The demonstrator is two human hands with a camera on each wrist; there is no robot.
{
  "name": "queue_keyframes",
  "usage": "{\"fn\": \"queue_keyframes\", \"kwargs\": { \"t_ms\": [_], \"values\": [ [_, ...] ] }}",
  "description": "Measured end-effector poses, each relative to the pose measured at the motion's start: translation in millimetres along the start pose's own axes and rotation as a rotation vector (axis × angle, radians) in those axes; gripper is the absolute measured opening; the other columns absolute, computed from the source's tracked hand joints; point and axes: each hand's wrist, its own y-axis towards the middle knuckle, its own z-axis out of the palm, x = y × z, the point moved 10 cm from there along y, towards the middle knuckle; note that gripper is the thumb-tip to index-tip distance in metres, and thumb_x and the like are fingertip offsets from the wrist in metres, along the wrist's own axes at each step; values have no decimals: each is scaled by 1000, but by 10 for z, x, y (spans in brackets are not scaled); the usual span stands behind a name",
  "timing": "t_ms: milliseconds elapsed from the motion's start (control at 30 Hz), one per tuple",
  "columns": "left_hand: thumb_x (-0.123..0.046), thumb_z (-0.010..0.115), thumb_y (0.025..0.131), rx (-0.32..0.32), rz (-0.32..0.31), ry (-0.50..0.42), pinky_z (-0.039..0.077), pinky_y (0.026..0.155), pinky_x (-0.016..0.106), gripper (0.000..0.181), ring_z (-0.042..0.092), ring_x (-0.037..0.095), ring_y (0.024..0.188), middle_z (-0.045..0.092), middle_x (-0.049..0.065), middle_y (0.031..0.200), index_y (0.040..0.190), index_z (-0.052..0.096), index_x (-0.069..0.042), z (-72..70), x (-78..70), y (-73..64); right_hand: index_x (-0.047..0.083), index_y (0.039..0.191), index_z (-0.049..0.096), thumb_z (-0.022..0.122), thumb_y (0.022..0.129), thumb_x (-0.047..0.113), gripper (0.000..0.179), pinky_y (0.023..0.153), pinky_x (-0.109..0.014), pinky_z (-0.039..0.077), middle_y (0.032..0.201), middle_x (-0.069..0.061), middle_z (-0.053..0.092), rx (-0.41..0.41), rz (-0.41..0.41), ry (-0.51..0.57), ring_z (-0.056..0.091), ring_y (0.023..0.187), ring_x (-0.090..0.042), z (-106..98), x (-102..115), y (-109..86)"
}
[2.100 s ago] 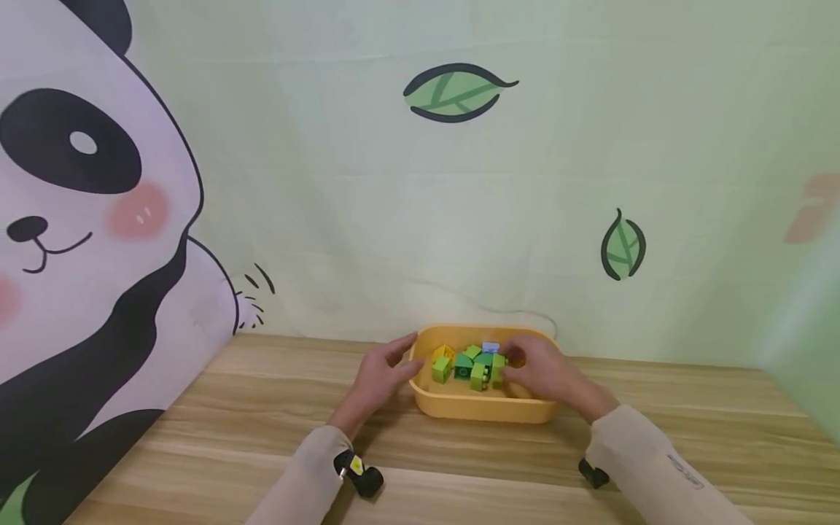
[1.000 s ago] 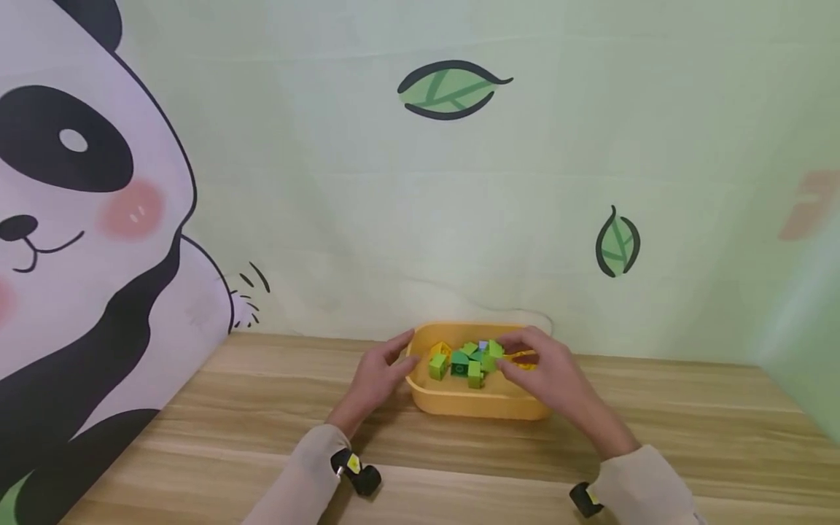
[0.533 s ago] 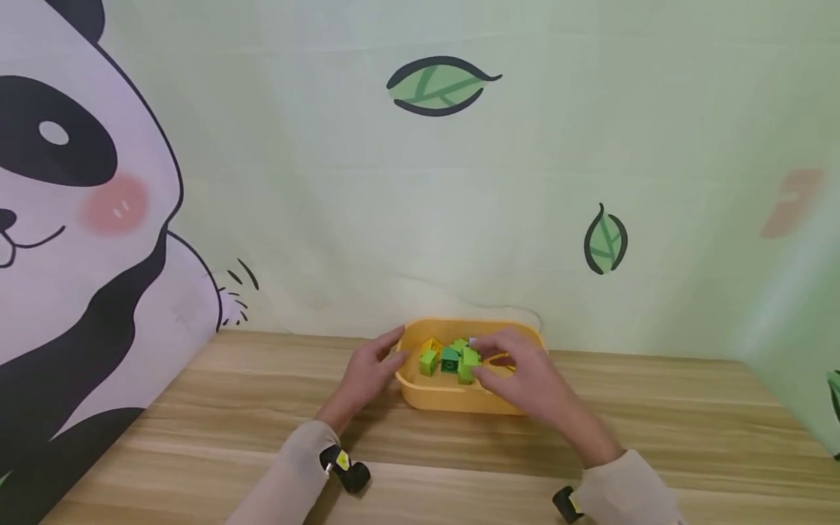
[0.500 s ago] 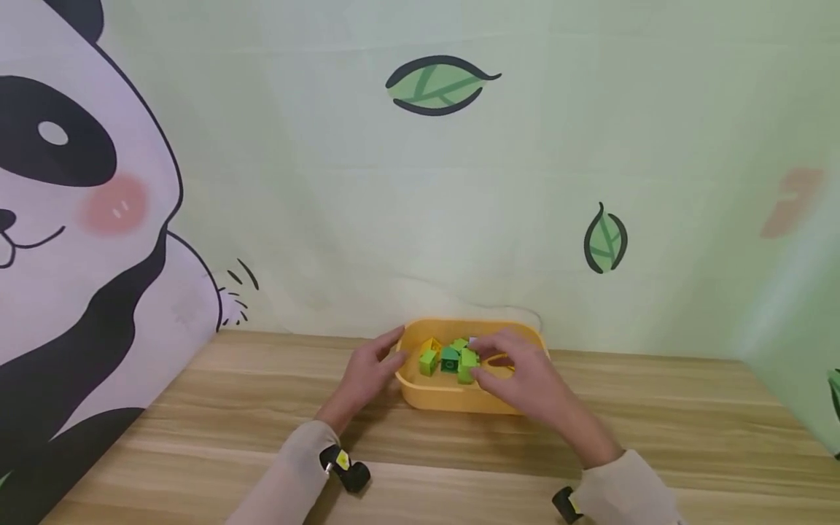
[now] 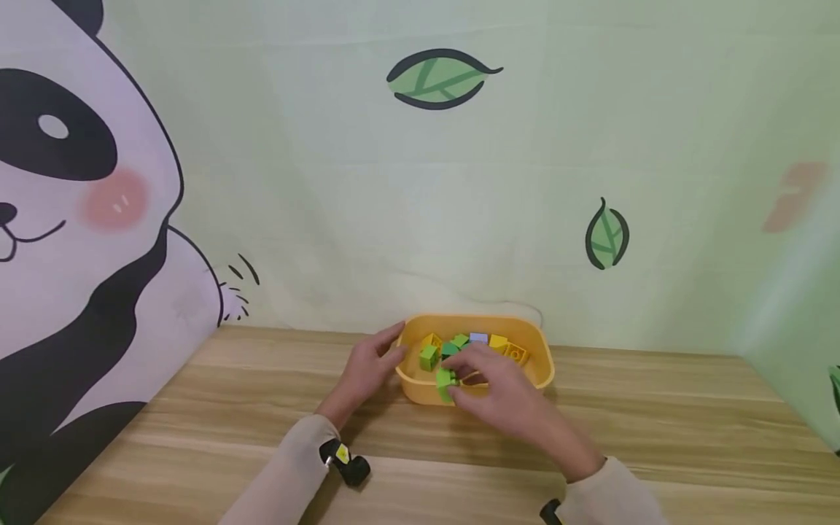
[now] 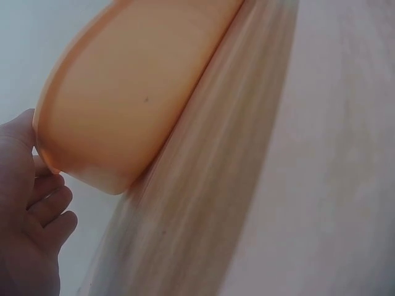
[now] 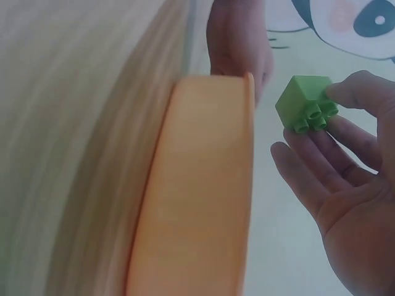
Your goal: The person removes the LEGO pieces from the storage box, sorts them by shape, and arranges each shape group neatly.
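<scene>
My right hand [image 5: 502, 390] pinches a light green building block [image 5: 446, 383] between thumb and fingers, above the front rim of a yellow-orange plastic basin [image 5: 485, 395]. In the right wrist view, the studs on the green block [image 7: 305, 103] face my right palm. My left hand [image 5: 364, 372] holds the basin's left end, thumb over the rim. In the left wrist view, my left hand [image 6: 31, 209] has its lower fingers curled beside the basin's wall [image 6: 129, 92]. Inside the basin lie a light green block [image 5: 429, 358], a dark green block [image 5: 449, 350], a blue block [image 5: 478, 338] and yellow blocks [image 5: 516, 354].
The basin stands on a wood-grain table [image 5: 656, 415], close to a pale green cloth backdrop [image 5: 315, 219] printed with a panda and leaves. A thin cord [image 5: 505, 302] runs along the cloth behind the basin.
My right hand has lifted the light green block from among the others and brought it left and nearer to me. The blue and yellow blocks are uncovered. My left hand stays at the rim.
</scene>
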Motion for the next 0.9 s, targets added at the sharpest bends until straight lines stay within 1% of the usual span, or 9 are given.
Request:
{"fn": "queue_keyframes", "kwargs": {
  "t_ms": [167, 267, 367, 500, 600, 733, 900],
  "values": [
    [-7, 64, 102, -5, 5, -18, 42, 117, 48, 50, 50, 39, 143, 54, 20, 154, 150, 55, 6, 3, -6, 5, 6, 119, 72, 77, 95, 5, 24, 89, -38, 63, 114, -2, 67, 22, -50, -28, 70, 101, -16, 126, 37, 5],
    [-6, 64, 102, -3, 11, -17, 42, 117, 49, 50, 50, 40, 143, 54, 21, 154, 149, 55, 6, 2, -8, 1, 6, 119, 72, 78, 96, 7, 24, 89, -38, 63, 115, -1, 69, 37, -39, -46, 69, 100, -15, 184, 33, 2],
    [-6, 64, 102, -6, 26, -4, 43, 117, 51, 50, 50, 41, 142, 54, 21, 153, 149, 55, 7, 5, -10, 5, 7, 121, 72, 78, 97, 10, 25, 91, -40, 62, 117, -1, 69, 60, 8, -40, 68, 102, -16, 227, 12, -2],
    [-8, 64, 102, -7, 18, -1, 42, 117, 49, 50, 50, 38, 143, 54, 19, 154, 150, 55, 6, 3, 0, 13, 7, 122, 72, 79, 98, 12, 26, 93, -38, 61, 117, 1, 70, 94, 46, -30, 68, 104, -15, 307, -3, 0],
    [-7, 64, 102, -5, 6, -13, 42, 118, 48, 50, 50, 36, 143, 55, 18, 154, 150, 56, 5, 2, 5, 15, 7, 120, 73, 80, 96, 11, 25, 93, -36, 61, 116, 1, 71, 114, 34, -26, 68, 102, -14, 378, 7, 0],
    [-7, 65, 102, -7, 10, -17, 43, 117, 49, 49, 51, 37, 143, 56, 19, 153, 149, 56, 6, 0, -2, 10, 7, 117, 75, 81, 95, 9, 23, 90, -36, 61, 111, 1, 71, 130, -3, -34, 65, 99, -12, 459, 26, -5],
    [-7, 65, 101, -14, 15, -1, 44, 116, 51, 49, 52, 39, 141, 57, 20, 152, 148, 57, 6, -6, 10, 7, 8, 116, 76, 81, 96, 12, 21, 87, -35, 60, 106, 4, 68, 161, 0, -57, 62, 96, -14, 553, 2, -5]
  ]
}}
